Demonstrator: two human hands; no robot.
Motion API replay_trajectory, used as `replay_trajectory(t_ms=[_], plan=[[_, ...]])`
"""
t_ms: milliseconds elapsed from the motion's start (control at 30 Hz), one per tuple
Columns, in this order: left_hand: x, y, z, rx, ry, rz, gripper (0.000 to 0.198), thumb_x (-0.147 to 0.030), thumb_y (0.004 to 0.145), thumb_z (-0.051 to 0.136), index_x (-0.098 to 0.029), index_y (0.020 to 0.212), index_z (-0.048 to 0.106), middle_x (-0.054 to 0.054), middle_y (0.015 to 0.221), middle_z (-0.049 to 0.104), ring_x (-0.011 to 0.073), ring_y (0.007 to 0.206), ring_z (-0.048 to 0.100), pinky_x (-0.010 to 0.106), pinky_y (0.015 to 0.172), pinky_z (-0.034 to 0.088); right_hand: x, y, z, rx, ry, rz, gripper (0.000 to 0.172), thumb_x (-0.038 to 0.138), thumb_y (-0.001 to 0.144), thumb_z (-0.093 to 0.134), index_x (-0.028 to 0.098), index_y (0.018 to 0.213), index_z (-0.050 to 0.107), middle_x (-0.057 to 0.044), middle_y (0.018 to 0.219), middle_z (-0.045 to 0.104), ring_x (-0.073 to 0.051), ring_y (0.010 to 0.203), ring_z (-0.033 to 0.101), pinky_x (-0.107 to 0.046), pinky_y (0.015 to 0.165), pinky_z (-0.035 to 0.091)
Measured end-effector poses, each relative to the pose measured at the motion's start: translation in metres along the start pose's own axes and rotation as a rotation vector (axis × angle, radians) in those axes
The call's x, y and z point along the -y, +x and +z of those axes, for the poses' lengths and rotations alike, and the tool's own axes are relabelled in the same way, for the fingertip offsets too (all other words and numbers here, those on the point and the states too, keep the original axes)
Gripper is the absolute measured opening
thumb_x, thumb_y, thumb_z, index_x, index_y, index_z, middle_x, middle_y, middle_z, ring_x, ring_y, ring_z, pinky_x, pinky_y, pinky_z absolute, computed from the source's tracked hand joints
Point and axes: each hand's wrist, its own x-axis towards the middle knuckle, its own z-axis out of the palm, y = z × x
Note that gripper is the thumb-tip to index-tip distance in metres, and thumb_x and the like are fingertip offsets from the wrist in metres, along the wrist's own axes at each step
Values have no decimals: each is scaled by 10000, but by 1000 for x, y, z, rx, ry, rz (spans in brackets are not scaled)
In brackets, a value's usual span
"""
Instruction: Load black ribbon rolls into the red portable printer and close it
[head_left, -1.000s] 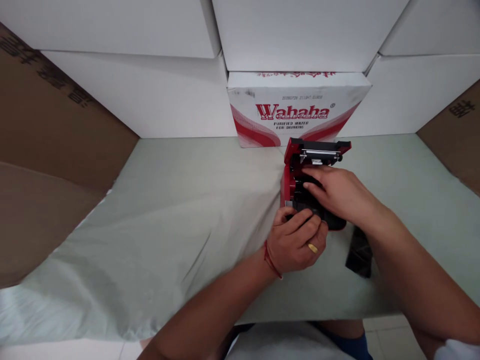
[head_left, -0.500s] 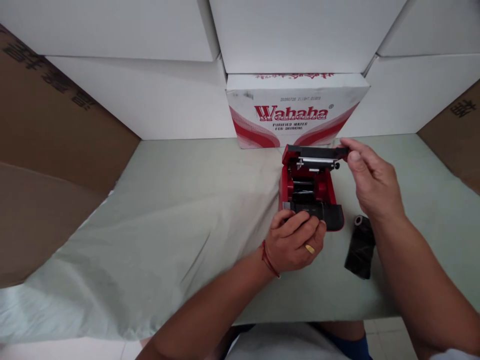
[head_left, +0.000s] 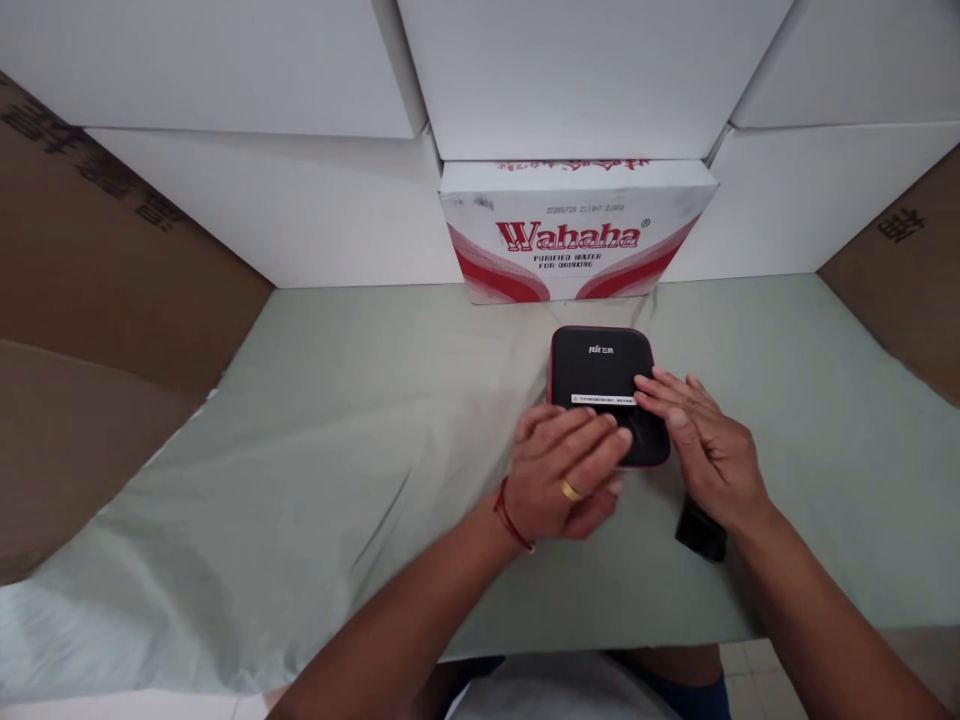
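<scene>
Two hands rest flat on a small black box w/ red edges (head_left: 604, 380), lid shut, on the desk (head_left: 337, 400) in front of the Wahaha carton (head_left: 574, 240). Left hand (head_left: 566, 480) lies open on its near edge, right hand (head_left: 697, 445) open at its right corner. Black roll (head_left: 701, 535) lies just by the right wrist.

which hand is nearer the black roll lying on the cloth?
Right. The right hand is directly over the black roll, partly hiding it, fingers on the closed black device. The left hand rests on the device's near left edge, farther away.
</scene>
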Motion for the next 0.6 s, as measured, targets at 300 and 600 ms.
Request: replay_trajectory(t_ms=[300, 600], plan=[[38, -1, -7, 19, -666, -700, 377, -462, 1145, 494, -275, 1323, 769, 96, 1190, 876, 250, 1161, 824, 469, 1155, 535, 5, 2, 13, -123, 89, 21, 343, 349, 1147, 509, 349, 1257, 834, -36, 1394, 817, -264, 1454, 681, -623, 1322, 426], [65, -17, 13, -16, -1007, -784, 973, -582, 806, 853, -457, 1660, 405, 0, 1843, 367, 325, 1757, 245, 557, 1434, 211, 13, -11, 12, -103, -74, -320, 327, 335, 1100, 542, 313, 1256, 828, -48, 1356, 832, -326, 1442, 655, -632, 1285, 424]])
